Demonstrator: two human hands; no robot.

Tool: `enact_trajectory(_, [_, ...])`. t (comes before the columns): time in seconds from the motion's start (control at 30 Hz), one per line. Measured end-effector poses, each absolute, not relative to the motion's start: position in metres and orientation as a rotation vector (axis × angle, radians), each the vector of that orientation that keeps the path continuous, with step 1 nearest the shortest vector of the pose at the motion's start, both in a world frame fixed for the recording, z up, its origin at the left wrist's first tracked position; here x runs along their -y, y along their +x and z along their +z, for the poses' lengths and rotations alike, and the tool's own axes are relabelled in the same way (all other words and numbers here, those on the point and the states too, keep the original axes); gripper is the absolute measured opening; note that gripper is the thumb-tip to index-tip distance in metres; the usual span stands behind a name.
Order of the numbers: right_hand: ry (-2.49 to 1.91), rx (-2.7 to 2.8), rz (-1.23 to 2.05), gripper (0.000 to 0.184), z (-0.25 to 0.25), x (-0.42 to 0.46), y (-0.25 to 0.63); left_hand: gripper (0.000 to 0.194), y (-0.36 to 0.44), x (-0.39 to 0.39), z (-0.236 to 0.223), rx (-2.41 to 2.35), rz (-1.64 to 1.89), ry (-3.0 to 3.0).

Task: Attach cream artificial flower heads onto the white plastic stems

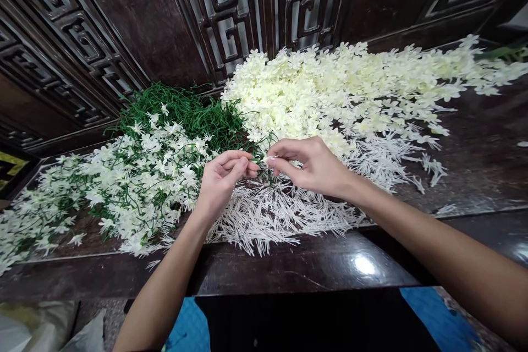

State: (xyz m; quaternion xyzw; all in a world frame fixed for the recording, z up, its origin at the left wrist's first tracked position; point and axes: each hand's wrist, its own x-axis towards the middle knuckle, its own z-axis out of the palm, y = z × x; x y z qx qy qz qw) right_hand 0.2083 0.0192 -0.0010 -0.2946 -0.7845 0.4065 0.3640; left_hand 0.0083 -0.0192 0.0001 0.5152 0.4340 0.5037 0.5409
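My left hand [225, 179] is closed in a pinch on a thin green artificial stem [258, 160]. Facing it, my right hand [307, 165] pinches a small white artificial flower [269, 159] at that stem's end, so the two hands almost meet. Below them lies a heap of white stamen pieces [284, 212]. Behind my fingers are a tangle of loose green stems [181, 110] and a large pile of cream petal pieces [297, 91]. To the left of my left hand spreads a pile of white flowers on green stems [152, 170].
Everything lies on a dark polished wooden bench [305, 267], whose front edge is close to me. A carved wooden lattice back [225, 5] rises behind the piles. More white stamens [383, 159] lie at the right. Pale bags [49, 324] sit at lower left.
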Motion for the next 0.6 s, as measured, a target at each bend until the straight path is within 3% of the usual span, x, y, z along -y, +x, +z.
enact_trajectory(0.6, [-0.689, 2.07, 0.924, 0.014, -0.0012, -0.0169, 0.2062, 0.011, 0.0173, 0.0234, 0.0005, -1.26, 1.084, 1.615])
